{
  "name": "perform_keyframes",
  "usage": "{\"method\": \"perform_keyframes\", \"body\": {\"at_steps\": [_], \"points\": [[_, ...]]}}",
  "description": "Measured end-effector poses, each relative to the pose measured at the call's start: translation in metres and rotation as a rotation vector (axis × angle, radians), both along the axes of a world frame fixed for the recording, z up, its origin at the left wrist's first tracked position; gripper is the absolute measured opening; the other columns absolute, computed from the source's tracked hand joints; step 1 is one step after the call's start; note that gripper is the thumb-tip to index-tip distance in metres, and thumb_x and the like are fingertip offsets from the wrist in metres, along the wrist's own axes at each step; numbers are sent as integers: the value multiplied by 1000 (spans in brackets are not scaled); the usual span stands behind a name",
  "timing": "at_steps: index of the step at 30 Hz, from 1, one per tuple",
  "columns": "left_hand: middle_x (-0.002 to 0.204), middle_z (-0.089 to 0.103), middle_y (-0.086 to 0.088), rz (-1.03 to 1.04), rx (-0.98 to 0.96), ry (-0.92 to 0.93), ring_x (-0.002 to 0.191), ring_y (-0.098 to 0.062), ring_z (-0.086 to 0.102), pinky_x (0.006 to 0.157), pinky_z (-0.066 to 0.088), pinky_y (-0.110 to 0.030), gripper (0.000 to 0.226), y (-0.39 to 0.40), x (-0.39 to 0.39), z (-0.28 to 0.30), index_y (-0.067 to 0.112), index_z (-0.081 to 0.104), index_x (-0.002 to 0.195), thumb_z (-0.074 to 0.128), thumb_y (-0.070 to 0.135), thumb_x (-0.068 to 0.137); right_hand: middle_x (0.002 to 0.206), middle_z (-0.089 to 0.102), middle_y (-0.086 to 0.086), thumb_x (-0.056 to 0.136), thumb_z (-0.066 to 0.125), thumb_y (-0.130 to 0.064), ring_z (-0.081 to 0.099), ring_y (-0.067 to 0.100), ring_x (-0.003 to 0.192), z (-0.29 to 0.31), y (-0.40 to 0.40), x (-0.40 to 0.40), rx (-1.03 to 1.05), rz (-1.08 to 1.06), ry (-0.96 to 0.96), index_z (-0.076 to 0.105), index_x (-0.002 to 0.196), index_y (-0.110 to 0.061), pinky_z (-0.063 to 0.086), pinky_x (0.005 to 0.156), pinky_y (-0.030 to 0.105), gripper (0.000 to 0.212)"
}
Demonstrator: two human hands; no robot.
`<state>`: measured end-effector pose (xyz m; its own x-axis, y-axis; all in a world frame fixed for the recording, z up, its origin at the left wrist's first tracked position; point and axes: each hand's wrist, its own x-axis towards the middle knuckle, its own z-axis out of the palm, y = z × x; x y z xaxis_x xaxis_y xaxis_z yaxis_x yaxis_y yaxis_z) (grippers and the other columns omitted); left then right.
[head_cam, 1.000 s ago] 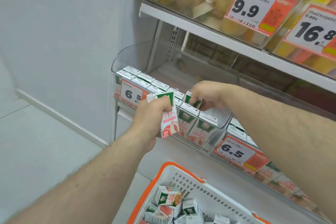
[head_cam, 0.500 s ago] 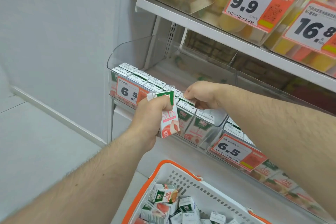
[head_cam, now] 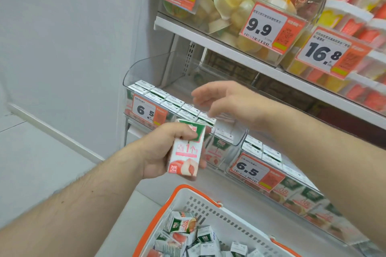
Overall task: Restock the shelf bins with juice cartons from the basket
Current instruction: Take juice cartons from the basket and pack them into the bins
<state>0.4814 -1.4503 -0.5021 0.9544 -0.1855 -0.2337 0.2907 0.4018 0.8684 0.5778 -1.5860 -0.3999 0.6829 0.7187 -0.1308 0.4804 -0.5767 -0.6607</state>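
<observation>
My right hand (head_cam: 225,100) lifts off the bin (head_cam: 146,73), fingers spread; left hand (head_cam: 167,150) grips 1 carton (head_cam: 186,154), next in.

A retail shop aisle: white shelving at the right of the frame carries clear plastic bins (head_cam: 146,73) fronted by orange-and-white price tags (head_cam: 271,29) printed 9.9, 16.8 and 6.5, each with a barcode. Rows of identical small juice cartons (head_cam: 167,100) fill the centre bins, packaged fruit cups (head_cam: 229,0) the shelf above. An orange-rimmed white shopping basket (head_cam: 200,200) of cartons sits at lower centre.
</observation>
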Motion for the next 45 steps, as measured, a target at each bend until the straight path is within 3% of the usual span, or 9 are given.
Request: {"method": "perform_keyframes", "body": {"at_steps": [3, 11, 16, 23, 28, 33, 37, 40, 45], "points": [[83, 66, -17, -98, 8, -32, 64, -34, 67, 53, 56, -41, 36, -7, -1, 2, 10, 74, 85, 72, 42, 68, 131, 61, -4, 85, 72, -11, 61, 16, 115, 3, -8, -31, -270, 163, 79, 55, 132, -18, 53, 96, 33, 50], [99, 71, -19, 25, -165, 13, 87, -37, 70, 65, 57, -40, 68, -22, 2, 11, 11, 77, 90, 53, 71, 67, 91, 71, 9, 72, 83, -9, 70, 27, 82, 2, -21, -36, -81, -91, -137, 60, 95, -17, 59, 76, 51, 34], [109, 62, -17, 324, -167, 281, 88, -30, 68, 61, 58, -37, 57, -22, 17, -5, 3, 53, 125, 62, 47, 89, 89, 60, 3, 75, 76, -20, 62, 19, 77, 32, -19, 11, -153, -269, -448, 54, 96, -20, 53, 56, 34, 31], [139, 42, -28, 301, -268, 396, 99, -45, 64, 71, 61, -47, 66, -37, 33, -14, 23, 36, 144, 67, 41, 90, 83, 63, 8, 81, 61, -15, 62, 18, 66, 1, -2, 68, -632, -229, -468, 62, 92, -8, 51, 50, 28, 13], [141, 46, -24, 277, -348, 400, 104, -45, 63, 75, 60, -48, 62, -43, 48, -24, 22, 39, 142, 63, 46, 91, 101, 64, 9, 80, 69, -11, 69, 25, 79, -36, 6, 90, -859, -178, -291, 61, 99, -9, 59, 62, 31, 21], [157, 25, -19, 309, -400, 374, 102, -46, 63, 68, 61, -44, 61, -48, 55, -24, 26, 36, 147, 60, 42, 93, 149, 41, 16, 84, 64, 1, 68, 37, 103, -53, 11, 108, -868, -232, 68, 46, 141, -3, 61, 79, 45, 60], [157, 25, -19, 321, -409, 364, 96, -44, 63, 63, 61, -42, 61, -49, 57, -24, 25, 35, 146, 60, 43, 93, 155, 32, 24, 78, 54, 16, 42, 46, 135, -57, 12, 119, -842, -212, 369, 35, 146, 3, 53, 91, 58, 72], [152, 35, -19, 310, -405, 358, 83, -40, 65, 62, 61, -41, 50, -49, 57, -25, 24, 42, 138, 58, 43, 94, 144, 51, 21, 70, 54, 15, 48, 39, 132, -55, 15, 118, -930, -58, 586, 39, 145, -1, 41, 109, 56, 78], [147, 41, -22, 289, -406, 354, 103, -45, 64, 55, 60, -39, 57, -48, 58, -29, 21, 43, 141, 60, 46, 93, 159, 30, 5, 76, 77, -5, 28, 32, 145, -38, 17, 99, -1205, 87, 181, 18, 153, -21, 23, 119, 51, 99]]}}
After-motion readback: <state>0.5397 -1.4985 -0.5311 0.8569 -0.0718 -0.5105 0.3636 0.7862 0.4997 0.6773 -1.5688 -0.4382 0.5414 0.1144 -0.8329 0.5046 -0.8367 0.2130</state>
